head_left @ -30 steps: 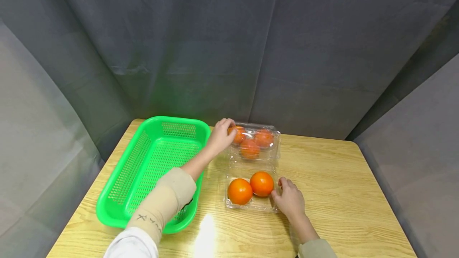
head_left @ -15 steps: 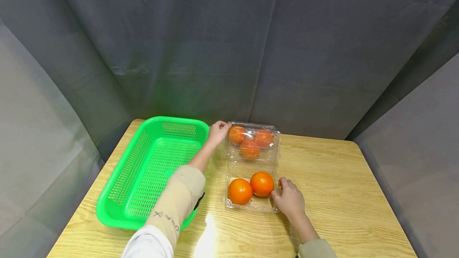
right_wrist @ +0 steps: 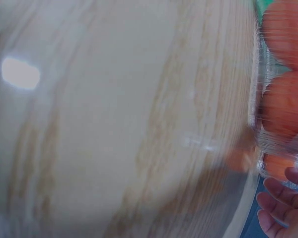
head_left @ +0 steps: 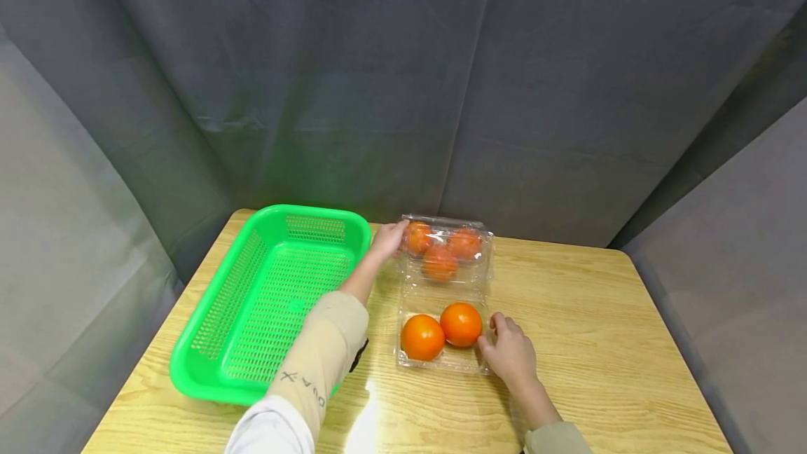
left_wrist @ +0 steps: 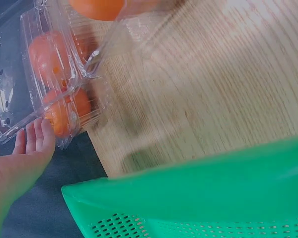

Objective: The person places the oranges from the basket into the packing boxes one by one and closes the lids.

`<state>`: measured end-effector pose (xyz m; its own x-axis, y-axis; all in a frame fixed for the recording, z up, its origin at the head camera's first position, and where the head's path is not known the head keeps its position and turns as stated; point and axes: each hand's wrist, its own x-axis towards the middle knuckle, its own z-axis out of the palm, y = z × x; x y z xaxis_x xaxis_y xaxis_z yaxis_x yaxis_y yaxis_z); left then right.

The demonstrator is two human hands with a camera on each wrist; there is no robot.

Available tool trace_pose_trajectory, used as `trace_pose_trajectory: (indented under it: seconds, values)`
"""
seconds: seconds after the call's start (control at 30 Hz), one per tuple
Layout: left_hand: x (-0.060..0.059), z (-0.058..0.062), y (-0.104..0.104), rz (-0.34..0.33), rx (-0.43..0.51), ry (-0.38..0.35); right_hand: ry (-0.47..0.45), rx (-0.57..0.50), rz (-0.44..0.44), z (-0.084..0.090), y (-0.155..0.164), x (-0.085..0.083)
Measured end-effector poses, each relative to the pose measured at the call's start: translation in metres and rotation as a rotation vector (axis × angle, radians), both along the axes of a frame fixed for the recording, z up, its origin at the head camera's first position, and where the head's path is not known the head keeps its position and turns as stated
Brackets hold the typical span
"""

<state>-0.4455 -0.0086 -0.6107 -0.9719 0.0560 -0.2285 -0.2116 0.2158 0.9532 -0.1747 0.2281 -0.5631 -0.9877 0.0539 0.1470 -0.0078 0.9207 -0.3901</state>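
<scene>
A clear plastic clamshell container (head_left: 444,363) lies open on the wooden table. Its near half holds two oranges (head_left: 422,337) (head_left: 461,324). Its far half (head_left: 447,247) stands raised, and three oranges show through the plastic. My left hand (head_left: 387,238) reaches over with straight fingers touching the left side of that far half. The left wrist view shows those fingers (left_wrist: 37,141) against the plastic wall (left_wrist: 20,74). My right hand (head_left: 509,350) rests on the table against the near half's right rim, and its fingers (right_wrist: 283,198) lie beside the plastic.
A green perforated plastic basket (head_left: 208,363) sits left of the container, under my left forearm, with nothing in it. Grey cloth hangs behind and beside the table. Bare tabletop (head_left: 599,314) spreads to the right.
My left hand slid from the top left corner of the far half down to its left side. The forearm swung right. The right hand and the oranges stayed put.
</scene>
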Motion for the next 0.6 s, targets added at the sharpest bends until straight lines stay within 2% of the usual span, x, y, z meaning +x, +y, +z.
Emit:
trace_pose_trajectory:
  seconds: [0.07, 0.1, 0.13, 0.17, 0.2, 0.23, 0.3, 0.4, 0.43, 0.47, 0.5, 0.57, 0.6]
  values:
    - [-0.029, -0.041, -0.001, -0.025, 0.062, 0.03, 0.002, 0.0, 0.001, 0.0, 0.0, 0.0]
    - [-0.037, -0.051, -0.001, -0.026, 0.072, 0.008, 0.003, 0.001, 0.002, 0.0, 0.0, 0.0]
    - [-0.039, -0.055, -0.002, -0.033, 0.095, 0.003, 0.004, 0.001, 0.002, 0.0, 0.0, 0.0]
    - [-0.036, -0.053, -0.003, -0.039, 0.112, 0.005, 0.003, 0.002, 0.003, 0.0, 0.0, 0.0]
    - [-0.027, -0.041, -0.003, -0.04, 0.11, 0.001, 0.002, 0.001, 0.003, 0.0, 0.0, 0.0]
    - [-0.01, -0.018, -0.002, -0.039, 0.109, -0.021, 0.0, 0.002, 0.003, 0.0, 0.0, -0.001]
    - [0.035, 0.04, -0.001, -0.025, 0.087, -0.057, -0.006, 0.001, 0.002, 0.0, 0.0, -0.001]
    - [0.105, 0.128, 0.0, -0.022, 0.07, -0.068, -0.012, -0.001, 0.003, 0.001, 0.0, -0.002]
    - [0.126, 0.155, 0.001, -0.016, 0.063, -0.075, -0.013, -0.001, 0.005, 0.001, -0.001, -0.002]
    - [0.141, 0.174, 0.001, -0.01, 0.053, -0.059, -0.014, -0.001, 0.005, 0.001, -0.001, -0.002]
    - [0.146, 0.179, 0.002, -0.009, 0.051, -0.042, -0.014, -0.001, 0.007, 0.001, -0.001, -0.002]
    - [0.149, 0.18, 0.004, 0.001, 0.028, -0.007, -0.014, 0.001, 0.007, 0.001, -0.001, -0.003]
    - [0.146, 0.175, 0.005, 0.009, 0.017, 0.012, -0.012, 0.001, 0.007, 0.001, -0.001, -0.003]
